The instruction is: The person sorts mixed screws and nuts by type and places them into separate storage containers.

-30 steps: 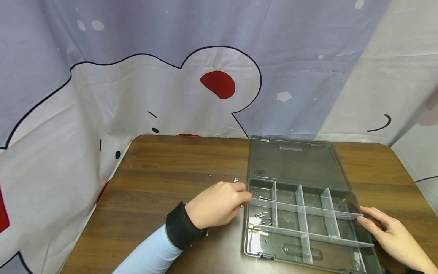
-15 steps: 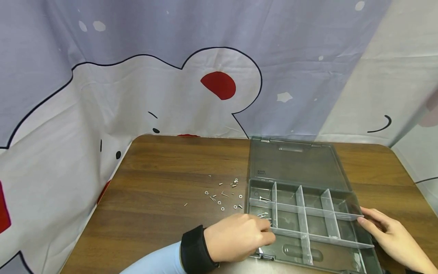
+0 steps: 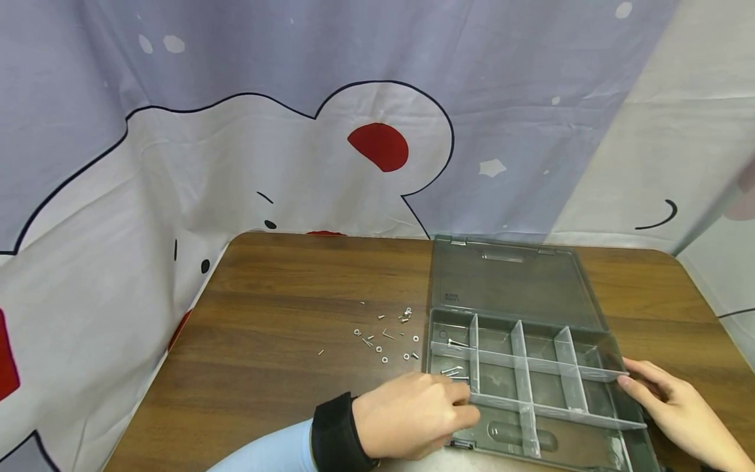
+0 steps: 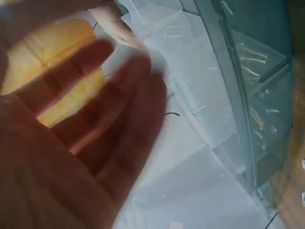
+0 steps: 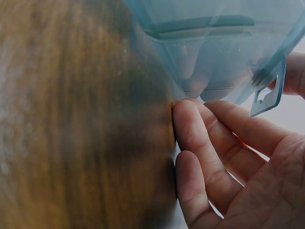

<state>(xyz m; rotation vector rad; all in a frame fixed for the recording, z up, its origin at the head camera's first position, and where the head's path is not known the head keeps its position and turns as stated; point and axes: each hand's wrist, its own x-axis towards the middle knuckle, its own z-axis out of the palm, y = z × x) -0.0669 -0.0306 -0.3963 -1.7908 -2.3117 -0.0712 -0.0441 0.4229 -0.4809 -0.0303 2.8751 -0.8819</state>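
Observation:
A grey see-through compartment box (image 3: 522,359) lies on the table with its lid (image 3: 507,282) folded back. My left hand (image 3: 413,416) is over its near left corner, fingers bent down and their tips hidden from the head view. In the left wrist view the fingers (image 4: 128,124) are close together; I cannot tell whether a small piece is held. My right hand (image 3: 672,403) grips the box's right side, thumb at the rim and fingers along the outer wall. Several screws (image 3: 454,372) lie in the left middle compartment, and more screws (image 3: 457,343) in the one behind it.
Left of the box, loose screws (image 3: 387,335), nuts (image 3: 379,349) and other tiny metal pieces are scattered on the wooden table (image 3: 283,288). White dividers (image 3: 518,341) split the box into compartments. A patterned cloth (image 3: 295,164) hangs behind the table.
My left hand has come from the loose pieces, toward me and right, to the box's near left corner, uncovering those pieces. Over the last half second it barely shifts. The right hand stays put.

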